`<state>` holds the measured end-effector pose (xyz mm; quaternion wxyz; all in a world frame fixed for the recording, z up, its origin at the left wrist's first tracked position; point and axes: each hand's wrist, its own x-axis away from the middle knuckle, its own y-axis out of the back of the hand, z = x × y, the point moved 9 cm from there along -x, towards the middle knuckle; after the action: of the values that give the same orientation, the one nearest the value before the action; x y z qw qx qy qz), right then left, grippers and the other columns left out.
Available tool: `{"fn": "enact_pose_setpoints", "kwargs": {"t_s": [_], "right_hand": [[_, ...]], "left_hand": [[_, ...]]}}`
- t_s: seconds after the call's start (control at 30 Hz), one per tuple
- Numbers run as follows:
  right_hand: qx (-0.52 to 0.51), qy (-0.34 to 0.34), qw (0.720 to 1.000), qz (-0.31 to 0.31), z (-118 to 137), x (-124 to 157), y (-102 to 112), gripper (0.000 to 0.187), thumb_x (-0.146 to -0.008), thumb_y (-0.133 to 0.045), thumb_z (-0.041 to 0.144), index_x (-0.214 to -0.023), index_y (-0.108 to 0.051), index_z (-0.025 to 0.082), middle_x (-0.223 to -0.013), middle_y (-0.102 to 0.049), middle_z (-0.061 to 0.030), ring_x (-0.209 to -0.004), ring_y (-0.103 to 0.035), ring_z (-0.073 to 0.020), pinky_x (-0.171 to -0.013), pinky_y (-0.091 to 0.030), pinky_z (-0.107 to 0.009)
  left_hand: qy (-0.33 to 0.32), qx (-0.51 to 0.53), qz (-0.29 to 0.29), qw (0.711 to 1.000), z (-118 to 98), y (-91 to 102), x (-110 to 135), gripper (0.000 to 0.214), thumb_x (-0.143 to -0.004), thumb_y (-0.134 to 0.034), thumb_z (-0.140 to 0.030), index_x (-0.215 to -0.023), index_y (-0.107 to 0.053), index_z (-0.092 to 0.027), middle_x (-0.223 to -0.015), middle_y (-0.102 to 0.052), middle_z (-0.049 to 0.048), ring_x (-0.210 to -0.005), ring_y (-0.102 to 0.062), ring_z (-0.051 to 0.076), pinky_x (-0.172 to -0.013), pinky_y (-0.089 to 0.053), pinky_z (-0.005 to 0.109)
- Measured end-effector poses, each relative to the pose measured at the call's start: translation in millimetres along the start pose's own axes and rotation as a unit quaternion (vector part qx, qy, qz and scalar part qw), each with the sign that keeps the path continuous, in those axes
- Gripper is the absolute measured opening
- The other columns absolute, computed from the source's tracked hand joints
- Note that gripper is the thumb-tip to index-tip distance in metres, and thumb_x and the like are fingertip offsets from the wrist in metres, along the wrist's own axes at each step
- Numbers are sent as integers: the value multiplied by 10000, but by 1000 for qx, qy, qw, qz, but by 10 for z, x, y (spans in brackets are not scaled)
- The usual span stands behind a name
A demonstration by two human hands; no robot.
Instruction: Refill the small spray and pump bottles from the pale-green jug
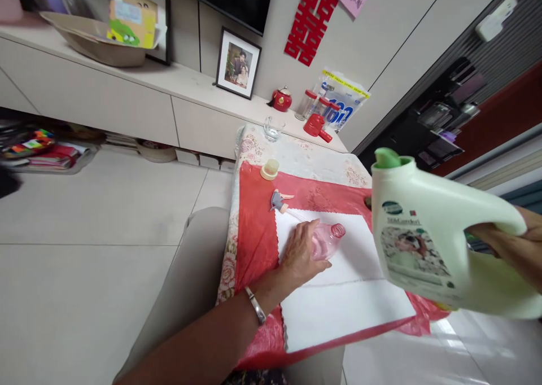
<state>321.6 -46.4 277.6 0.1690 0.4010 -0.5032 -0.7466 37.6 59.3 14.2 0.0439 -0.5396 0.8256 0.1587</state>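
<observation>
My left hand (300, 250) is wrapped round a clear pink spray bottle (325, 242), which has no top on and stands on a white cloth (339, 300). At the right, my right hand (506, 241) grips the handle of a large pale green detergent jug (417, 244). The jug is held up in the air, uncapped, its green spout at the upper left. A grey and pink spray head (279, 201) with its thin tube lies behind the bottle. Farther back, the pale jug cap (270, 169) sits on a red plastic sheet (258, 227).
A glass cup (273, 128) stands at the back of the table on a floral cloth (249, 148). Behind, a low cabinet (203, 119) holds a framed photo (239, 63), a red teapot (280, 99), jars (306, 104) and a red scoop-like object (315, 126).
</observation>
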Motion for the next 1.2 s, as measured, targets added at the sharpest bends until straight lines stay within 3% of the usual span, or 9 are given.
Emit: {"fn": "enact_pose_setpoints", "kwargs": {"t_s": [0.07,0.13,0.3,0.43,0.6,0.77,0.93,1.03,1.2], "right_hand": [[-110,-107,988,-1,47,69,-138,276,-622,-746,258,-896,-732,292,-749,-668,-33,-606,-574,-185,-531,-399,-319],[-223,-133,965,-30,180,83,-311,264,-571,-755,232,-833,-725,224,-719,-643,-42,-577,-527,-155,-528,-373,-301],[-401,-109,908,-54,406,10,-1095,316,-526,-719,298,-807,-663,166,-731,-606,-24,-580,-492,-113,-513,-378,-247],[-500,-102,857,-70,524,1,-1769,395,-518,-693,386,-832,-622,158,-734,-597,4,-603,-504,-113,-537,-433,-242],[-546,-88,831,-59,756,-44,-2303,297,-601,-749,329,-774,-594,144,-640,-530,43,-563,-468,-84,-503,-394,-207],[-544,-68,836,-20,952,-134,-2553,242,-903,-677,319,-841,-581,106,-699,-518,36,-589,-475,-48,-546,-430,-167],[-525,-61,849,22,972,-216,-2661,252,-959,-623,349,-919,-597,101,-781,-556,13,-650,-522,-62,-605,-483,-192],[-513,-53,854,59,951,-213,-2696,262,-920,-664,358,-928,-621,100,-818,-592,-5,-698,-556,-80,-643,-501,-216],[-508,-42,852,118,863,-98,-2697,542,-591,-807,354,-1070,-676,136,-960,-683,-61,-819,-633,-185,-669,-513,-275]], "left_hand": [[2,3,0,1000,-11,6,-4,965,-568,-869,-188,-1391,-374,-285,-1353,-491,96,-1282,-469,330,-1094,-430,532],[6,5,-2,1000,-23,14,-12,971,-552,-860,-186,-1390,-378,-268,-1349,-496,104,-1278,-472,334,-1102,-424,528],[8,9,-12,1000,-62,37,-9,897,-606,-816,-228,-1395,-389,-213,-1352,-511,133,-1277,-483,338,-1112,-419,527],[-18,10,-36,999,-111,69,17,683,-787,-696,-278,-1401,-405,-217,-1351,-536,129,-1278,-505,303,-1125,-417,507],[-35,-19,-51,998,-173,125,57,503,-938,-538,-360,-1402,-423,-203,-1353,-554,146,-1279,-520,297,-1122,-431,517],[-86,-63,-67,992,-294,240,133,399,-1006,-428,-333,-1388,-425,-218,-1311,-586,145,-1227,-572,254,-1067,-508,475],[-175,-138,-123,967,-360,299,167,267,-1012,-363,-177,-1227,-512,-225,-1242,-614,128,-1197,-595,235,-1044,-516,496],[-180,-190,-172,950,-336,348,135,262,-994,-355,-118,-1167,-528,-212,-1177,-635,118,-1149,-609,221,-1018,-534,462],[-90,-128,-202,967,-199,465,56,277,-934,-439,-105,-1158,-547,-228,-1134,-645,99,-1124,-622,227,-1015,-534,445]]}}
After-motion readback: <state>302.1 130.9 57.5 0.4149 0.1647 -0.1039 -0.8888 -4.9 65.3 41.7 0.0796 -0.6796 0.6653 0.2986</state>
